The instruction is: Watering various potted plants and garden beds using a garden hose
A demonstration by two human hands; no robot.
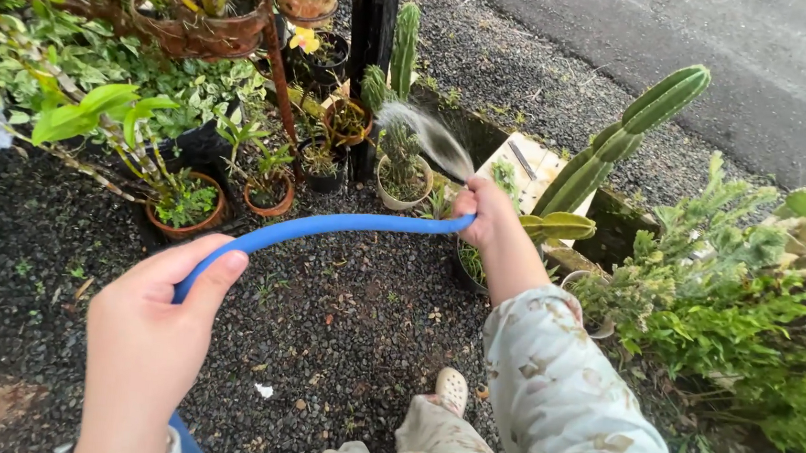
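Blue hose [326, 225] arcs from the left hand [150, 331], fingers wrapped around it, up and across to the right hand [485, 214], clamped on its tip. Right hand's closer to the small potted cactus [400, 164], spray heading that way.

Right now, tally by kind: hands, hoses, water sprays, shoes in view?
Hands: 2 (left hand, right hand, both gripping the hose)
Blue hose: 1
Water spray: 1
Cream shoe: 1
Total: 5
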